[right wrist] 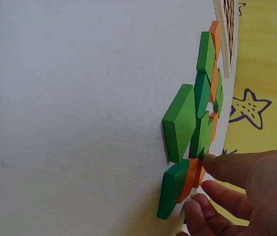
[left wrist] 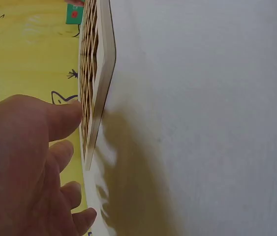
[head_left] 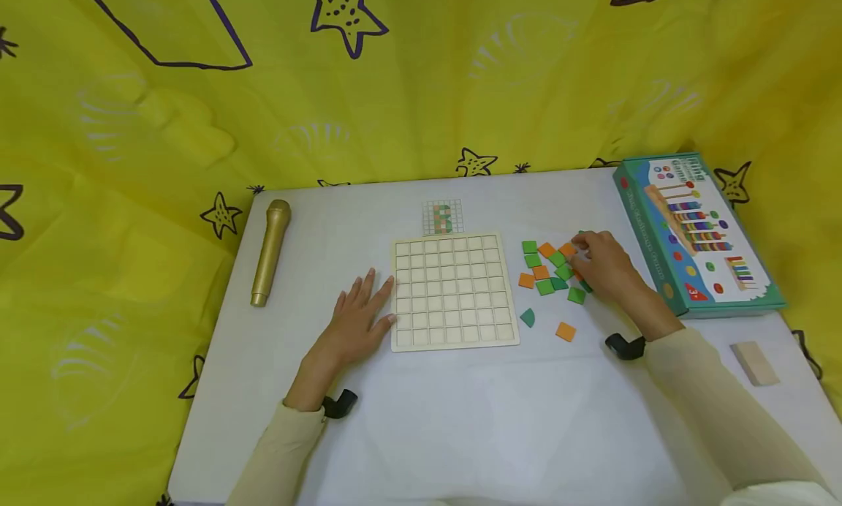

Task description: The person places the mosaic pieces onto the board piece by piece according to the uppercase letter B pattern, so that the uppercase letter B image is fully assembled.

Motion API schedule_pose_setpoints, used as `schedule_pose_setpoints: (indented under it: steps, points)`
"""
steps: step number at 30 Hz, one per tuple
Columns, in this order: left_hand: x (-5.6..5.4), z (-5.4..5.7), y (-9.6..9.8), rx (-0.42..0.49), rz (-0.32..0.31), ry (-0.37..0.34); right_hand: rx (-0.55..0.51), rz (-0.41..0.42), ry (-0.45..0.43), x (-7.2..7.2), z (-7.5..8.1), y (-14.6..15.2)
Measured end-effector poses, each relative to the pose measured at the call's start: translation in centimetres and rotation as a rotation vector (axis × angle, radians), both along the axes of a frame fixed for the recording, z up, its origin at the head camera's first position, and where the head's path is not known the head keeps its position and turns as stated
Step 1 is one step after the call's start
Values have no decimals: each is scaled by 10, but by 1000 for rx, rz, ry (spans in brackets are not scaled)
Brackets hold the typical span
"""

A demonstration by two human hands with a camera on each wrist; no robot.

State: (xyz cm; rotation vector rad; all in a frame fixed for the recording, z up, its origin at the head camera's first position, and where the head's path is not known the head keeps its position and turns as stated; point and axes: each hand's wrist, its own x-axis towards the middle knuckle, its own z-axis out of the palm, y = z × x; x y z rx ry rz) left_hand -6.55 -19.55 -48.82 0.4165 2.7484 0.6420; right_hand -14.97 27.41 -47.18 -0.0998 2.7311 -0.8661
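Observation:
My left hand (head_left: 355, 322) lies with fingers spread at the left edge of a pale wooden grid board (head_left: 455, 345); its thumb and index finger touch the rim. In the left wrist view the thumb (left wrist: 64, 118) is against the board's side (left wrist: 107, 64). My right hand (head_left: 604, 263) reaches into a group of green and orange tiles, fingers bent, thumb and index fingertip apart beside an orange tile (head_left: 567, 250). In the right wrist view the thumb (right wrist: 227, 167) is close to the tiles, among them a light green square tile (right wrist: 180, 123) and a dark green tile (right wrist: 171, 189).
A small pattern card (head_left: 443, 217) is behind the board. A gold microphone (head_left: 270, 254) lies at the left. A game box (head_left: 704, 235) and a wooden block (head_left: 754, 363) are on the right. A green quarter-round tile (head_left: 528, 317) and an orange tile (head_left: 566, 332) lie nearer the front.

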Motion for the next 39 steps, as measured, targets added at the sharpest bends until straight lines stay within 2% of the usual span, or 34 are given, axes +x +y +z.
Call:
schedule_pose_setpoints:
  steps: [18,27,33,39]
  points:
    - [-5,-2,5,-54,-15,-60,-30,19,-15,-12,-2,0]
    - [-4,2,5,-47,-14,-62,-33,32,38,-18,-6,-5]
    - [-4,4,5,-51,-20,-45,-67,30,67,-27,-3,-27]
    - [-4,4,6,-53,-20,-23,-91,92,52,-31,2,-67]
